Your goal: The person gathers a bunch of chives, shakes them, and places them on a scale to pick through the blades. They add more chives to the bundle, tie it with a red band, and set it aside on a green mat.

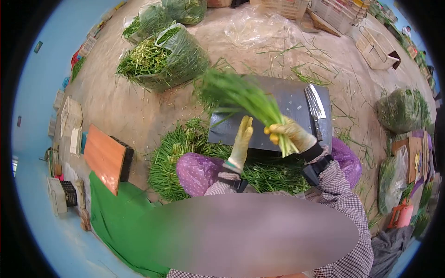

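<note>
In yellowish work gloves, my right hand [296,133] grips a bunch of chives [250,99] near its pale stem ends. The long green leaves fan out to the upper left over a dark board [273,125] and look blurred by motion. My left hand [242,141] is held up at the board's near edge, its fingers straight and holding nothing, apart from the bunch. A cleaver [314,104] lies on the right side of the board, its dark handle towards me. Loose chives [273,176] are heaped between my knees, and another heap [169,162] spreads to the left.
Plastic bags stuffed with greens [185,58] stand beyond the board at left, and another bag [403,111] stands at right. Crates [375,48] sit at the back right. An orange-topped box [105,155] and green cloth [116,222] lie at left. Cut scraps litter the floor.
</note>
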